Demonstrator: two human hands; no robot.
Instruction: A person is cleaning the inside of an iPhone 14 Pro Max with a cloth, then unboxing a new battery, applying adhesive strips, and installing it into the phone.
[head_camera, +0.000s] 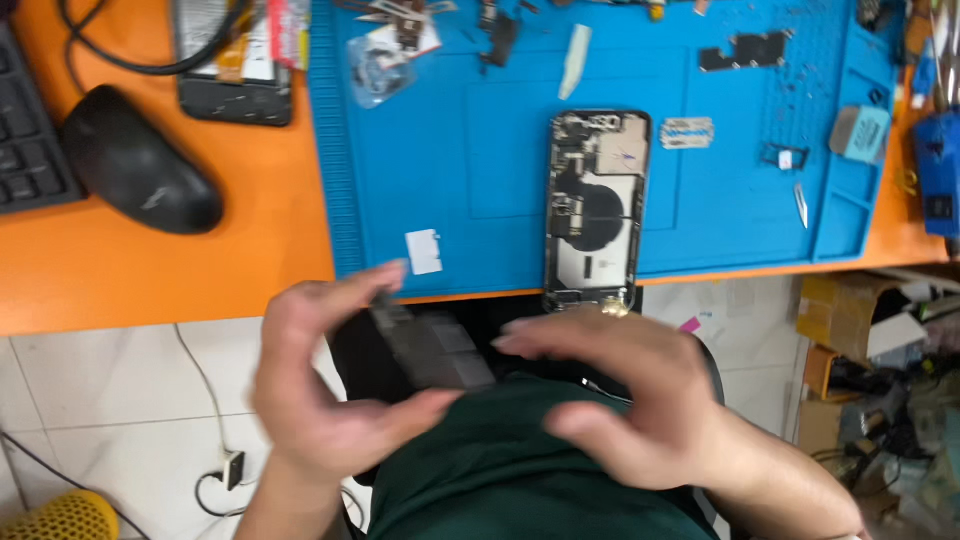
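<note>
Left hand pinching dark flat battery by edges below opened phone; right hand open beside; probably light, stiff, puncture-prone.

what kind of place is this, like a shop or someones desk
Most likely a phone repair bench. An opened phone with its insides bare lies on a blue work mat strewn with small loose parts, on an orange desk. The left hand holds a dark flat part and the right hand hovers by it.
</note>
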